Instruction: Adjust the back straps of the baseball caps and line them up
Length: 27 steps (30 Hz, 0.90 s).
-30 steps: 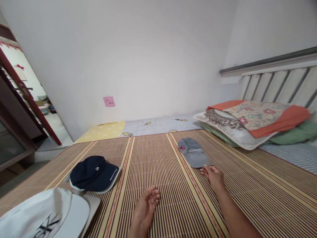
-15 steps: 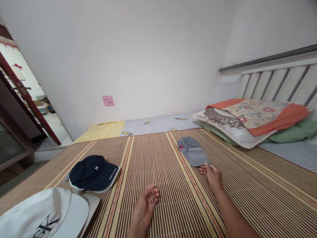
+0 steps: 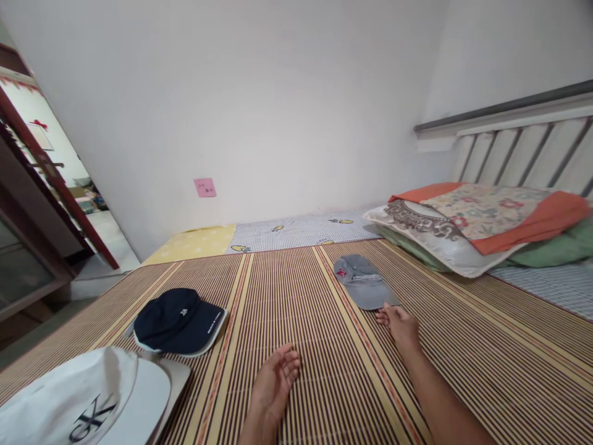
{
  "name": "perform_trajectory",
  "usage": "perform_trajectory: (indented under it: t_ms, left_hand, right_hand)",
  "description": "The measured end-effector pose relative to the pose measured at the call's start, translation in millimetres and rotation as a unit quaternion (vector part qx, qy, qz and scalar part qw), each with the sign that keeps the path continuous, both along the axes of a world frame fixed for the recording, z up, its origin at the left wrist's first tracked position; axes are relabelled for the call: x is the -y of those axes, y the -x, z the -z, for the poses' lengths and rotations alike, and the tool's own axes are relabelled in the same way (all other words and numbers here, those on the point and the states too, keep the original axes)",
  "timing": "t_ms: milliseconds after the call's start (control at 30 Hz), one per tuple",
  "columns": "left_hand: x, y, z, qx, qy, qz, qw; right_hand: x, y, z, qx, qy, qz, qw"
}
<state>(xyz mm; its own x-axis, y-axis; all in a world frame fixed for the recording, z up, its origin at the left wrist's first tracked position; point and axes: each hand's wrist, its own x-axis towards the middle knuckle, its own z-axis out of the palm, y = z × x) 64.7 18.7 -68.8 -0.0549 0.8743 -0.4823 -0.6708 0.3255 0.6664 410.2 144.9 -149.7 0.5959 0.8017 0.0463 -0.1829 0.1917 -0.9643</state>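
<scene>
grey cap point(image 3: 364, 281) – seen on the striped mat point(image 3: 296, 303), right of centre, toward the mat's far edge. its brim is pointed to the near right; a small red mark is borne on the crown, pale lettering on the front. the brim's near corner is pinched by the right hand point(image 3: 399, 324), closed on it between thumb and fingers. whether the brim is raised off the mat cannot be told.

left hand point(image 3: 275, 377) held nearer, to the left, palm turned toward the right; fingers loosely bent, the hand half open and well apart from the grey cap. whether the mat is touched by it cannot be told.

navy cap point(image 3: 169, 321) laid on the left of the mat, brim turned to the right and edged in white, with white lettering. white cap point(image 3: 60, 389) placed just in front of it, cut off by the frame, marked with large dark letters; a beige brim point(image 3: 178, 383) is partly covered by it.

beyond the mat a checked sheet point(image 3: 296, 230) is spread beside a yellow cloth point(image 3: 199, 241). at far right a white pillow point(image 3: 463, 256) is partly covered by an orange-bordered floral cloth point(image 3: 491, 210). a pink note point(image 3: 204, 187) is fixed to the wall point(image 3: 301, 111).
</scene>
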Motion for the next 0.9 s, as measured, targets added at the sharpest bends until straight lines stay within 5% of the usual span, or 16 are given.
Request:
perform_trajectory:
  t_ms: [900]
  left_hand:
    - [-4,2,17.1,-0.009,-0.021,0.003,1.0]
  right_hand:
    - [-16,9,-12.6,0.014,0.083,0.044,0.996]
